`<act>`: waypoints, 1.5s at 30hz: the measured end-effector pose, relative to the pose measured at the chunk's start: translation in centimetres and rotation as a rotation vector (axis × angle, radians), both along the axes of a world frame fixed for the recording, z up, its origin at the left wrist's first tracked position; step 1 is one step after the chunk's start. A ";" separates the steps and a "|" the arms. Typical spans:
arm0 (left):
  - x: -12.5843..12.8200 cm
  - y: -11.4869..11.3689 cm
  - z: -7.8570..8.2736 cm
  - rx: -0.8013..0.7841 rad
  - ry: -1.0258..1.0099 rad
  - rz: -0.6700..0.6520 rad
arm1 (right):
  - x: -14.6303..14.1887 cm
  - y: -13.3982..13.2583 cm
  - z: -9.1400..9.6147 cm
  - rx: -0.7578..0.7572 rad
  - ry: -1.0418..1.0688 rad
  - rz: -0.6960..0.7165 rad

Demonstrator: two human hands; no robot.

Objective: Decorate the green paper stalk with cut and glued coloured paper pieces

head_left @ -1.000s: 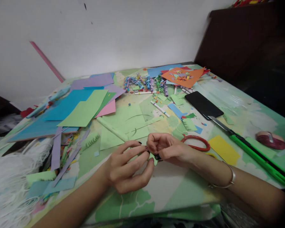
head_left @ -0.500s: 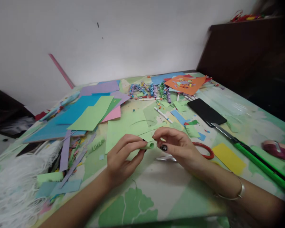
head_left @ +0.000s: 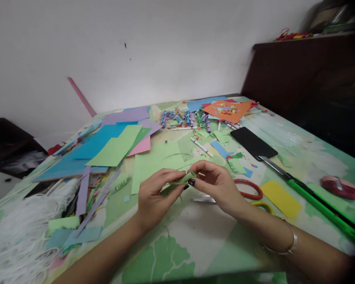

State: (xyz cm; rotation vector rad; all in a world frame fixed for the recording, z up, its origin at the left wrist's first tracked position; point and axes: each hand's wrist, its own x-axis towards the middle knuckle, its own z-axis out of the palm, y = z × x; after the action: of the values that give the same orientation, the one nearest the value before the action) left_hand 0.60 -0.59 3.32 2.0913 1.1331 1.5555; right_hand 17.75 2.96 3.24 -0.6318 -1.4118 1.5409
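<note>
Between my hands is a small roll of light green paper (head_left: 190, 177), its round open end facing right. My left hand (head_left: 161, 191) is closed on the roll's left part, thumb below and fingers above. The fingertips of my right hand (head_left: 217, 185) pinch its right end. A pair of scissors (head_left: 205, 199) with a red loop and a yellow loop lies under my right hand, partly hidden by it. Light green paper sheets (head_left: 156, 157) lie flat just behind the roll.
Coloured sheets (head_left: 115, 148) and white cord (head_left: 20, 232) lie at left. Curled paper pieces (head_left: 186, 117) and an orange sheet (head_left: 239, 109) are at the back. A black phone (head_left: 253, 142), a green box cutter (head_left: 313, 197), a yellow paper (head_left: 281, 198) and a pink mouse-shaped object (head_left: 340, 187) are at right.
My right fingertips have come in from beside the roll and now pinch its right end. Both hands have drawn closer together. The camera view has shifted slightly.
</note>
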 end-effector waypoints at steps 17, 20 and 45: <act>-0.8 0.6 -0.1 -0.302 0.087 0.070 | 1.8 1.3 0.8 0.240 -0.175 -0.357; -0.8 0.5 -0.3 -0.367 0.049 0.049 | 2.0 1.5 0.6 0.246 -0.209 -0.411; -0.6 1.4 -1.2 -0.729 -0.632 -0.053 | 2.1 2.0 -0.2 -0.003 0.010 -0.297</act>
State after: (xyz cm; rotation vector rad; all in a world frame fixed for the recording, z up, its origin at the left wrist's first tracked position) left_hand 0.02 0.83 2.10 1.0491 1.1383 1.3379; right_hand 19.81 4.96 3.03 -0.7965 -1.2452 1.3087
